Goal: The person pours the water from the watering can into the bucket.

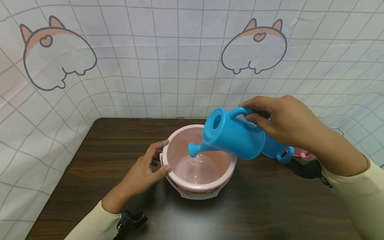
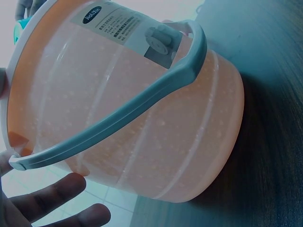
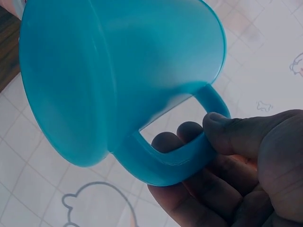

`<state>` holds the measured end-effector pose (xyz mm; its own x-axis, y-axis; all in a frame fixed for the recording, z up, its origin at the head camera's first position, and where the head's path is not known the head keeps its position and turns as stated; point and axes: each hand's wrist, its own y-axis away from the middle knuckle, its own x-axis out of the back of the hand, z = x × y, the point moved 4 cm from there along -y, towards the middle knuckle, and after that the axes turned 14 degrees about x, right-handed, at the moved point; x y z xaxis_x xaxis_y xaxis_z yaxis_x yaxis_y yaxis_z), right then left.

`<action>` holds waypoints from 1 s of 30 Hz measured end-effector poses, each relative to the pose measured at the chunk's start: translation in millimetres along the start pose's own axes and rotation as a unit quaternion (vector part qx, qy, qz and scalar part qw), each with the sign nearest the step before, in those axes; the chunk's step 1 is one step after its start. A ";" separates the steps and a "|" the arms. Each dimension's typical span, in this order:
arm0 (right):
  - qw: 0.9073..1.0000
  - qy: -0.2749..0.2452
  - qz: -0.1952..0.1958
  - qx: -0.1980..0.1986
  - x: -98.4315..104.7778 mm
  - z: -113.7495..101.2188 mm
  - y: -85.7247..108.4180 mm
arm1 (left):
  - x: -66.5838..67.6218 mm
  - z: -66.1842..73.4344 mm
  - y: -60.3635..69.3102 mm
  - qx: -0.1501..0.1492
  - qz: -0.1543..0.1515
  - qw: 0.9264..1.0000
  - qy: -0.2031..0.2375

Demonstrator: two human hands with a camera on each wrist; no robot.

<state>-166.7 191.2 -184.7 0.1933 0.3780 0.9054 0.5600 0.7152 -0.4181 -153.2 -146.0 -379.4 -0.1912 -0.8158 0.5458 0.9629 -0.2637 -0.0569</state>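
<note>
A pink bucket (image 1: 196, 187) stands on the dark table, its pale handle (image 2: 128, 113) hanging down the side. My left hand (image 1: 144, 171) rests on the bucket's left rim, thumb and fingertips touching it. Over the bucket's right side, my right hand (image 1: 277, 116) grips the handle of a blue watering can (image 1: 237, 136), fingers curled round it, as the right wrist view shows. The can is tilted with its spout (image 1: 194, 150) above the bucket's inside. Below the spout, rippling water shows at the bucket's bottom.
Right of the bucket, partly behind the can and my right arm, stand another blue vessel (image 1: 271, 148) with a handle and a pink item (image 1: 303, 154). A white grid-patterned cloth (image 1: 180, 60) hangs behind the dark wooden table (image 1: 120, 140).
</note>
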 end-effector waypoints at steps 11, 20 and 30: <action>0.999 0.012 -0.038 -0.020 0.3 -5.3 -6.2 | 0.7 0.9 -0.4 0.001 0.002 1.000 -0.002; 0.997 0.018 -0.067 -0.034 0.1 -10.1 -14.8 | 0.7 0.2 -0.4 0.004 0.001 1.000 -0.010; 0.994 0.031 -0.098 -0.030 -0.9 -17.3 -27.3 | 0.9 0.1 0.1 0.003 0.002 1.000 -0.007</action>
<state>-168.2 161.1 -172.8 0.1243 0.1965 0.9726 0.6380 0.7348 -0.2300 -153.3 -146.7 -378.8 -0.1855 -0.8092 0.5574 0.9645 -0.2586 -0.0544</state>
